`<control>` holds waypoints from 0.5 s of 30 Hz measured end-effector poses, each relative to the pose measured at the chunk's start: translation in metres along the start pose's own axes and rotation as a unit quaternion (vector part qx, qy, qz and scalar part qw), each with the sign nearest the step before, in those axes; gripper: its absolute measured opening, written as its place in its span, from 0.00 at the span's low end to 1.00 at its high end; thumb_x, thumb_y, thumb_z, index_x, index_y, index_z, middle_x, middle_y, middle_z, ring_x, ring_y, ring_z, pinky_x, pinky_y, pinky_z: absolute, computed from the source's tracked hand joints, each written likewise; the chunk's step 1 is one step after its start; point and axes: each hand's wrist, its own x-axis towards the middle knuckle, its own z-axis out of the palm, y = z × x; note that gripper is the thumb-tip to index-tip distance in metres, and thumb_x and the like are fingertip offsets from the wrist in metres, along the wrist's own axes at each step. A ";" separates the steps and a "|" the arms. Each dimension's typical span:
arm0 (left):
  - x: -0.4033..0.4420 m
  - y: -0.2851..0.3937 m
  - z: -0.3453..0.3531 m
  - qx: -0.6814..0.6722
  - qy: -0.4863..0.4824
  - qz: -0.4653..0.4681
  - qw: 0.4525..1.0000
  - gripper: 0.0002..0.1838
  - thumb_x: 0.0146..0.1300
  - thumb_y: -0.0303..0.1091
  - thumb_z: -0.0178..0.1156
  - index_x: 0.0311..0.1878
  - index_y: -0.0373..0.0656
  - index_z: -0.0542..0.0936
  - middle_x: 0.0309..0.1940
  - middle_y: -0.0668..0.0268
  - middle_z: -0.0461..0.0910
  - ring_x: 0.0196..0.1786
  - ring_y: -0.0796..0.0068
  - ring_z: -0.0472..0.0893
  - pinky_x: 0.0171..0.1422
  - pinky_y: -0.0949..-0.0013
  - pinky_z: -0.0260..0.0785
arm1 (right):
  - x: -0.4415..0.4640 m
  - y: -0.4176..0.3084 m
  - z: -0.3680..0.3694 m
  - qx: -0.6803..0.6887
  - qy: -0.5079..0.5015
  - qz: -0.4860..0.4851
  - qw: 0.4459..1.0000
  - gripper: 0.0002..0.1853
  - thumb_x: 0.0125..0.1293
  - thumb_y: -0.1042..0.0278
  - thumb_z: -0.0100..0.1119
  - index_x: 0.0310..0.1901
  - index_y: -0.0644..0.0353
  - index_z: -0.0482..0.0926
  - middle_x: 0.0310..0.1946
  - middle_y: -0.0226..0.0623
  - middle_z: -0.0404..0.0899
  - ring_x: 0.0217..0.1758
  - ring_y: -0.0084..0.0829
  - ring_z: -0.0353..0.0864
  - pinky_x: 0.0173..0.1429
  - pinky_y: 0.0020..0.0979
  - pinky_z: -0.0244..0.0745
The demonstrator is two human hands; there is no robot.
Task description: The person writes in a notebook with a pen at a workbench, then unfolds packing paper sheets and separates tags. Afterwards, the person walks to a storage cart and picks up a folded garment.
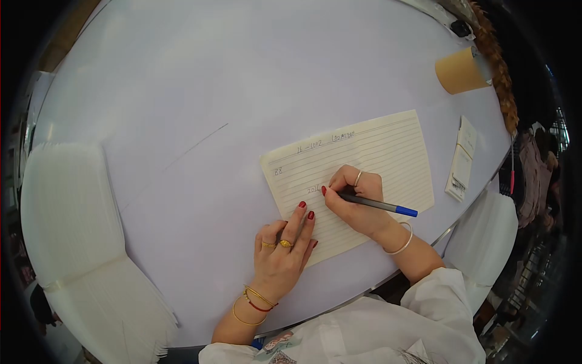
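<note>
A lined sheet of paper [388, 151] lies at a slant on the table, with handwriting along its top and a short line of figures lower down. My right hand [361, 203] grips a pen [382, 204] with a grey barrel and a blue end; its tip, by the figures, is hidden behind my fingers. On the sheet's lower left edge rests my left hand [282, 249], palm down, fingers apart, with nothing held. Rings and bracelets are on both hands and wrists.
The white table [200, 79] carries a tan cup-shaped container [459, 71] at the far right. Nearer me lies a white banded packet [462, 158]. A large bundle of white strips [79, 218] covers the left side. Another white bundle [483, 242] is beyond the right edge.
</note>
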 end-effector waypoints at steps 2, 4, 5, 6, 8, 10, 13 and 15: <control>0.000 0.000 -0.001 0.006 -0.005 -0.001 1.000 0.23 0.56 0.34 0.65 0.56 0.46 0.78 0.65 0.68 0.70 0.49 0.72 0.67 0.56 0.69 0.61 | -0.001 0.000 0.000 0.009 -0.006 0.020 1.000 0.08 0.52 0.83 0.61 0.22 0.62 0.73 0.20 0.29 0.75 0.20 0.18 0.64 0.25 0.18 0.62; -0.001 0.000 0.001 0.006 -0.009 -0.001 1.000 0.23 0.56 0.33 0.64 0.57 0.46 0.78 0.65 0.68 0.70 0.50 0.72 0.67 0.57 0.69 0.61 | -0.002 0.002 -0.001 0.026 -0.004 0.020 0.999 0.07 0.52 0.83 0.61 0.23 0.62 0.74 0.22 0.30 0.76 0.21 0.18 0.65 0.26 0.17 0.62; -0.002 0.000 0.002 0.001 -0.009 0.001 1.000 0.23 0.56 0.33 0.64 0.57 0.46 0.78 0.66 0.68 0.70 0.50 0.71 0.67 0.57 0.68 0.60 | -0.003 0.002 -0.001 0.034 0.003 0.009 0.999 0.07 0.53 0.83 0.61 0.23 0.62 0.74 0.22 0.30 0.77 0.21 0.18 0.65 0.26 0.17 0.62; -0.003 0.000 0.002 -0.014 -0.003 0.020 1.000 0.23 0.56 0.33 0.64 0.57 0.46 0.78 0.66 0.68 0.70 0.50 0.71 0.67 0.57 0.68 0.60 | -0.004 0.001 -0.001 0.069 0.015 0.039 0.997 0.07 0.53 0.82 0.61 0.23 0.62 0.75 0.21 0.30 0.77 0.20 0.17 0.65 0.25 0.17 0.62; -0.002 0.002 0.001 0.016 -0.019 -0.001 1.000 0.23 0.57 0.32 0.63 0.59 0.46 0.77 0.66 0.66 0.69 0.50 0.70 0.67 0.58 0.66 0.60 | -0.003 0.003 -0.001 0.037 0.029 -0.010 0.999 0.07 0.52 0.82 0.61 0.23 0.61 0.74 0.19 0.28 0.75 0.19 0.18 0.65 0.24 0.18 0.63; -0.004 0.004 0.003 -0.001 -0.022 0.001 1.000 0.24 0.57 0.31 0.63 0.60 0.46 0.76 0.67 0.64 0.69 0.51 0.67 0.67 0.59 0.65 0.60 | -0.001 0.005 -0.001 -0.021 0.037 -0.088 0.995 0.08 0.51 0.82 0.60 0.22 0.60 0.72 0.17 0.28 0.73 0.17 0.21 0.64 0.22 0.20 0.63; -0.005 0.004 0.006 -0.024 -0.015 0.031 0.999 0.25 0.58 0.30 0.62 0.61 0.46 0.76 0.67 0.64 0.68 0.52 0.66 0.67 0.60 0.65 0.59 | -0.001 0.012 0.003 -0.006 0.063 -0.113 0.992 0.10 0.52 0.82 0.58 0.21 0.58 0.67 0.16 0.28 0.72 0.16 0.23 0.64 0.22 0.22 0.62; -0.006 0.005 0.005 -0.012 -0.020 0.027 0.999 0.25 0.58 0.29 0.61 0.62 0.46 0.75 0.68 0.63 0.67 0.53 0.65 0.67 0.61 0.65 0.59 | -0.001 0.012 0.000 -0.006 0.061 -0.114 0.992 0.10 0.52 0.81 0.58 0.21 0.59 0.67 0.16 0.29 0.72 0.16 0.24 0.64 0.22 0.23 0.63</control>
